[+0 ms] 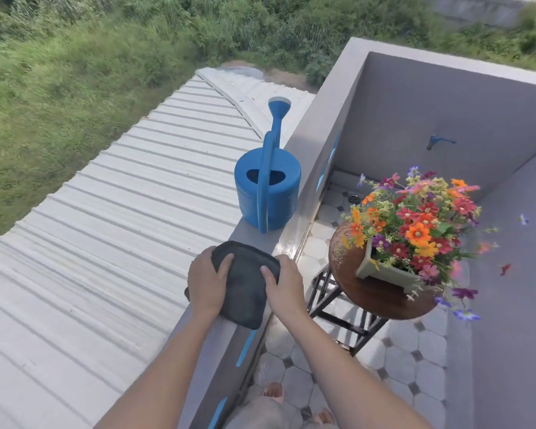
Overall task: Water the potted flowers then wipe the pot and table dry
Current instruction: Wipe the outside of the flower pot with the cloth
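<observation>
Both hands, left hand (206,281) and right hand (287,284), pinch dark cloth (243,286) edges on ledge (254,235). Soft, light, probably floppy; grip the edges. Flower pot (384,270) right of hands, watering can (268,193) beyond.

Blue watering can (267,193); dark grey folded cloth (245,283); pale green planter box (384,270) with orange, red, purple and yellow flowers (415,218); glossy brown round surface (375,298); grey parapet wall (254,236) marked with blue streaks; white octagon floor tiles (415,351) with small dark squares.

Smooth blue plastic watering can (268,193), matt dark cloth (245,283), glossy wet wooden tabletop (375,297), ribbed metal roof (112,230)
</observation>
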The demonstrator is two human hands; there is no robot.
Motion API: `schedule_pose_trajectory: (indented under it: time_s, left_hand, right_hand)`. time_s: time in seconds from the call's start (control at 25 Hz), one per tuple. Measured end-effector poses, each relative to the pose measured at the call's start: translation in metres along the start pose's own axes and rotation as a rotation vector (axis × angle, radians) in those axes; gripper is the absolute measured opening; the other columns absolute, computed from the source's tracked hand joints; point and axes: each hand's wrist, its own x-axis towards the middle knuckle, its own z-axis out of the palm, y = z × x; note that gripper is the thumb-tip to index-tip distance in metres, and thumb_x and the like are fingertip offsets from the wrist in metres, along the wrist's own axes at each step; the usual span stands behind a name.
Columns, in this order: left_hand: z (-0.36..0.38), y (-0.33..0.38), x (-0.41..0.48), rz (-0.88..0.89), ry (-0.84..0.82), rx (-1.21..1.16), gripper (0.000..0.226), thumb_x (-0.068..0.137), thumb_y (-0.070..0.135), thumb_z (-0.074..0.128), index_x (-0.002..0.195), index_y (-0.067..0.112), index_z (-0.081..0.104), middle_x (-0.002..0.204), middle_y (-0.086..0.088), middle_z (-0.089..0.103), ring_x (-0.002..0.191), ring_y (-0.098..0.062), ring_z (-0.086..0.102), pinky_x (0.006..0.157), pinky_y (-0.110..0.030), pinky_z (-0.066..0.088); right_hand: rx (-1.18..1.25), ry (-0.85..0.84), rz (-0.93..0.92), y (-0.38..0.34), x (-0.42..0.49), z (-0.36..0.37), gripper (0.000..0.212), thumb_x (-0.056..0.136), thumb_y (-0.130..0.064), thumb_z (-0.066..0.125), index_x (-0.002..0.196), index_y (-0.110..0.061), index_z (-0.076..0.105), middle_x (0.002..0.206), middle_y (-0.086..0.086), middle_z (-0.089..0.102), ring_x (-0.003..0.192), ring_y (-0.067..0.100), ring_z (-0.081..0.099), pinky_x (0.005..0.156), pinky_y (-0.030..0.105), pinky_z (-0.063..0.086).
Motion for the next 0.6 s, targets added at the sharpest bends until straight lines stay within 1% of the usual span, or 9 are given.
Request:
schedule_pose_trajectory:
  time_s: [0.08, 0.16, 0.24, 0.28, 0.32, 0.4, 0.48, 0.52, 0.6]
  left_hand:
    - [-0.016, 0.023, -0.002, -0.033, -0.125, -0.141, 0.030, 0.087, 0.032, 0.066, 0.111, 0.015, 0.064, 0.101, 0.003, 0.067, 0.091, -0.014, 0.058, 0.078, -0.022, 0.039]
    - [-0.027, 0.046, -0.009, -0.099, -0.397, -0.379, 0.036, 0.078, 0.033, 0.076, 0.108, 0.017, 0.064, 0.100, 0.005, 0.070, 0.092, -0.013, 0.064, 0.076, -0.020, 0.046]
    - [-0.026, 0.068, -0.023, -0.210, -0.755, -0.607, 0.067, 0.052, 0.045, 0.089, 0.107, 0.013, 0.067, 0.100, -0.005, 0.074, 0.094, -0.020, 0.070, 0.070, -0.024, 0.054]
    - [-0.021, 0.076, -0.029, -0.265, -0.889, -0.636, 0.080, 0.039, 0.047, 0.092, 0.107, 0.012, 0.067, 0.101, -0.008, 0.075, 0.093, -0.022, 0.071, 0.068, -0.026, 0.057]
    - [-0.012, 0.086, -0.038, -0.281, -0.981, -0.649, 0.086, 0.033, 0.044, 0.094, 0.108, 0.012, 0.067, 0.103, -0.010, 0.074, 0.094, -0.023, 0.071, 0.067, -0.027, 0.058]
    - [0.009, 0.099, -0.057, -0.230, -1.029, -0.687, 0.083, 0.036, 0.031, 0.093, 0.111, 0.010, 0.065, 0.108, -0.014, 0.072, 0.096, -0.026, 0.070, 0.070, -0.029, 0.058]
    - [0.028, 0.109, -0.077, -0.212, -0.985, -0.796, 0.072, 0.042, 0.018, 0.084, 0.111, 0.007, 0.065, 0.107, -0.017, 0.071, 0.094, -0.030, 0.069, 0.071, -0.033, 0.059]
    - [0.038, 0.112, -0.088, -0.227, -0.976, -0.867, 0.070, 0.042, 0.015, 0.080, 0.110, 0.005, 0.065, 0.105, -0.018, 0.071, 0.091, -0.030, 0.069, 0.071, -0.034, 0.059]
    - [0.052, 0.117, -0.108, -0.283, -1.025, -0.963, 0.077, 0.034, 0.016, 0.085, 0.108, 0.003, 0.066, 0.100, -0.018, 0.072, 0.087, -0.029, 0.070, 0.069, -0.034, 0.059]
  right_hand:
    - [0.061, 0.079, -0.033, -0.005, -0.011, -0.025, 0.015, 0.094, -0.023, 0.050, 0.101, -0.010, 0.051, 0.099, 0.002, 0.052, 0.091, 0.017, 0.049, 0.069, 0.019, 0.029]
    - [0.126, 0.176, -0.067, -0.002, -0.021, -0.056, 0.012, 0.093, -0.023, 0.052, 0.099, -0.012, 0.052, 0.093, -0.001, 0.054, 0.087, 0.014, 0.049, 0.068, 0.018, 0.029]
    - [0.173, 0.253, -0.086, 0.006, -0.031, -0.088, 0.014, 0.092, -0.022, 0.055, 0.101, -0.013, 0.054, 0.091, -0.004, 0.057, 0.087, 0.011, 0.051, 0.073, 0.021, 0.036]
    - [0.176, 0.282, -0.093, 0.011, -0.035, -0.102, 0.014, 0.091, -0.023, 0.056, 0.100, -0.014, 0.055, 0.091, -0.003, 0.060, 0.087, 0.012, 0.054, 0.075, 0.024, 0.040]
    - [0.171, 0.308, -0.090, 0.018, -0.041, -0.116, 0.013, 0.090, -0.024, 0.057, 0.099, -0.015, 0.056, 0.092, -0.002, 0.062, 0.089, 0.013, 0.056, 0.077, 0.026, 0.043]
    - [0.166, 0.335, -0.087, 0.032, -0.053, -0.143, 0.012, 0.090, -0.024, 0.058, 0.100, -0.018, 0.057, 0.095, -0.003, 0.063, 0.091, 0.012, 0.057, 0.079, 0.023, 0.045]
    - [0.164, 0.334, -0.090, 0.045, -0.066, -0.165, 0.013, 0.089, -0.023, 0.059, 0.101, -0.018, 0.058, 0.095, -0.005, 0.062, 0.090, 0.010, 0.055, 0.078, 0.020, 0.043]
    - [0.159, 0.330, -0.097, 0.053, -0.072, -0.174, 0.013, 0.089, -0.022, 0.059, 0.101, -0.017, 0.058, 0.095, -0.004, 0.062, 0.090, 0.010, 0.055, 0.077, 0.019, 0.043]
    - [0.145, 0.332, -0.121, 0.065, -0.077, -0.188, 0.014, 0.089, -0.021, 0.059, 0.102, -0.014, 0.058, 0.095, -0.003, 0.063, 0.089, 0.010, 0.055, 0.076, 0.019, 0.042]
